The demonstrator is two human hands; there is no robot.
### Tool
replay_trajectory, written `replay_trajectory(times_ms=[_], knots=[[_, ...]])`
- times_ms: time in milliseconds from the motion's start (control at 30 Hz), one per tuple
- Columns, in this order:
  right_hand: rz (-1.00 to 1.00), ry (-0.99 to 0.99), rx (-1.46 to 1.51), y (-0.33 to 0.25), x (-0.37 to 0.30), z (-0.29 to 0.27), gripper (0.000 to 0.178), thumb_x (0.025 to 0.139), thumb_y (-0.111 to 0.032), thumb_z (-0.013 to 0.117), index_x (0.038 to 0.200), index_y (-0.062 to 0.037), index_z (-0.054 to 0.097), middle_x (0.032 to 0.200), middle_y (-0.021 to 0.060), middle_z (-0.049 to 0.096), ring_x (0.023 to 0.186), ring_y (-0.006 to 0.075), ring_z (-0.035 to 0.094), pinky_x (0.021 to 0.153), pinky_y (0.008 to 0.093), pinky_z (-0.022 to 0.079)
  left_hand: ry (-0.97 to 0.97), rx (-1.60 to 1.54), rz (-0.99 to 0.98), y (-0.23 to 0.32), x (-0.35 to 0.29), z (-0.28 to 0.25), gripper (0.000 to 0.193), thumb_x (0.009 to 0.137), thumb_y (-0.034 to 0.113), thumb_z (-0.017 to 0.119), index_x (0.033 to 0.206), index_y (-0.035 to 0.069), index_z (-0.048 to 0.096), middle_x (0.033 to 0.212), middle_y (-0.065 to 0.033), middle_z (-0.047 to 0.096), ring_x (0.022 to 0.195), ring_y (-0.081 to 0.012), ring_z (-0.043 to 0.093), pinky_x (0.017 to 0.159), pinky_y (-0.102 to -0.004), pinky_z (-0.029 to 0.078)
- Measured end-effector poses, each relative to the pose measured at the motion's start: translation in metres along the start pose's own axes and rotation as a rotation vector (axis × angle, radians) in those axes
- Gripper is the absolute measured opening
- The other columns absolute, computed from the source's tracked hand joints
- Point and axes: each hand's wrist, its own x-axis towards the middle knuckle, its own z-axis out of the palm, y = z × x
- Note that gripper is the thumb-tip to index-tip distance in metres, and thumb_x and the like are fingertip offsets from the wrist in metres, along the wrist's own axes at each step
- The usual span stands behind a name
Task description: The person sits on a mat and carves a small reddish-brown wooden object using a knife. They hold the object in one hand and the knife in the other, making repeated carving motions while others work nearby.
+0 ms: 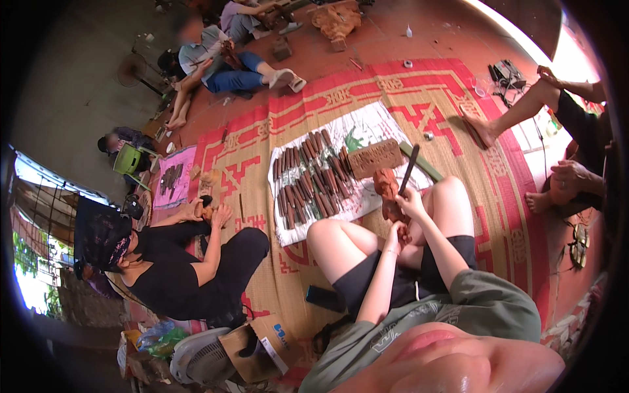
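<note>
A reddish-brown wood carving stands upright between my bent knees. Around its lower end, my left hand is closed. My right hand grips a long, dark, flat-bladed tool, which slants up beside the carving; whether its lower end touches the wood is hidden by my fingers. Just beyond the carving lies a brown block with a patterned top. To its left, rows of carving tools with brown wooden handles are spread on a white cloth.
A patterned red and straw mat lies under everything. At left, a person in black works on a small piece. Another person's bare leg reaches in at right. A cardboard box, a fan and a dark phone-like slab lie near me.
</note>
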Motion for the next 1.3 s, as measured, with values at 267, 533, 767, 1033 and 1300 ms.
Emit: replay_trajectory(times_ms=[267, 533, 767, 1033, 1300], knots=[[0.033, 0.054, -0.139, -0.005, 0.007, -0.001, 0.017, 0.074, -0.010, 0.065, 0.079, 0.0038, 0.058, 0.065, 0.0134, 0.060, 0.060, 0.0196, 0.059, 0.056, 0.0337, 0.046, -0.041, 0.024, 0.002, 0.003, -0.001, 0.007, 0.013, 0.071, 0.020, 0.056, 0.065, 0.010, 0.052, 0.054, -0.0024, 0.049, 0.042, -0.0138, 0.041, 0.048, -0.0273, 0.042], [-0.012, 0.065, -0.223, -0.003, 0.006, -0.002, 0.023, 0.071, -0.016, 0.067, 0.086, 0.0016, 0.060, 0.071, 0.0200, 0.060, 0.065, 0.0276, 0.060, 0.063, 0.0356, 0.046, 0.008, -0.025, -0.037, -0.001, 0.003, 0.005, 0.013, 0.070, 0.019, 0.059, 0.064, 0.008, 0.056, 0.055, -0.0030, 0.052, 0.044, -0.0139, 0.041, 0.050, -0.0280, 0.044], [-0.061, -0.137, -0.073, -0.019, -0.001, -0.007, 0.024, 0.073, -0.013, 0.065, 0.093, 0.0001, 0.060, 0.076, 0.0178, 0.062, 0.072, 0.0275, 0.061, 0.067, 0.0375, 0.046, 0.000, -0.013, -0.041, 0.008, -0.002, -0.001, 0.010, 0.068, 0.016, 0.058, 0.064, 0.007, 0.056, 0.055, -0.0045, 0.053, 0.045, -0.0145, 0.044, 0.050, -0.0269, 0.044], [-0.039, -0.045, 0.029, 0.010, 0.010, -0.008, 0.023, 0.074, -0.012, 0.065, 0.090, 0.0028, 0.060, 0.073, 0.0144, 0.062, 0.069, 0.0195, 0.059, 0.066, 0.0340, 0.047, -0.013, -0.014, -0.052, 0.007, -0.003, 0.005, 0.010, 0.068, 0.015, 0.057, 0.064, 0.007, 0.054, 0.055, -0.0044, 0.052, 0.044, -0.0141, 0.043, 0.050, -0.0264, 0.043], [-0.036, -0.025, -0.085, 0.010, 0.016, -0.003, 0.022, 0.073, -0.013, 0.066, 0.089, 0.0003, 0.059, 0.074, 0.0146, 0.061, 0.071, 0.0212, 0.058, 0.068, 0.0338, 0.046, 0.010, -0.019, -0.054, 0.009, -0.007, 0.011, 0.009, 0.067, 0.015, 0.057, 0.065, 0.007, 0.054, 0.054, -0.0047, 0.051, 0.044, -0.0148, 0.041, 0.048, -0.0271, 0.041]])
